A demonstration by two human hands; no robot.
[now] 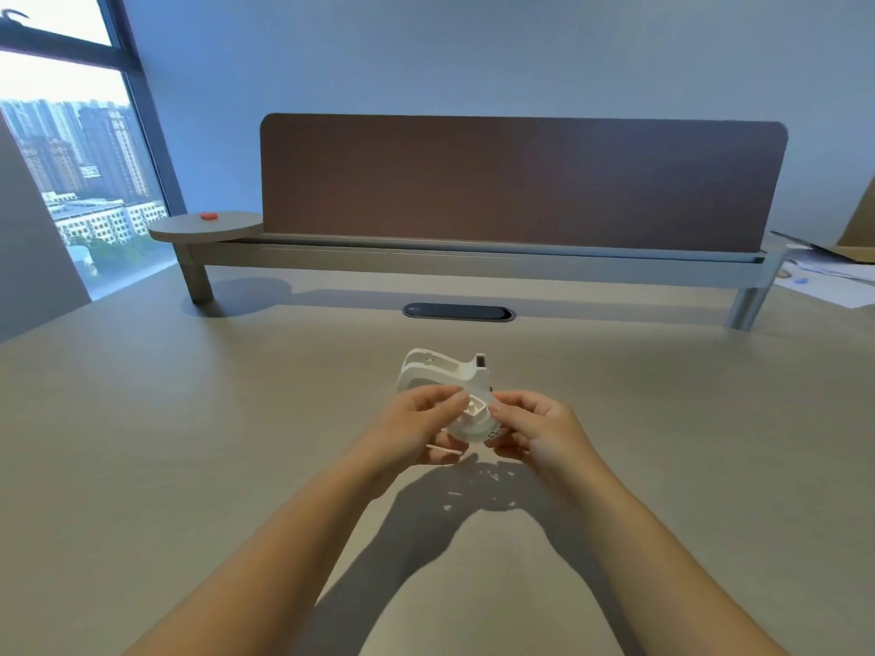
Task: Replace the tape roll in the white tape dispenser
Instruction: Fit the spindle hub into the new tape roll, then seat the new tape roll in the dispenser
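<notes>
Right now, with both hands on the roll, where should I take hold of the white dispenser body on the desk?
Probably grip the white dispenser body across its two flat side walls, coming down from above. It stands upright behind the hands, open cradle up, and its cutter end points right, so stay left of that.

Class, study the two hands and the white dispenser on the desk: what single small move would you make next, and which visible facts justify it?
Probably carry the tape roll forward and seat it in the white tape dispenser. Both the left hand and right hand pinch the roll above the desk, its hub visible in the centre, and the dispenser stands just behind with its cradle open and apparently empty.
</notes>
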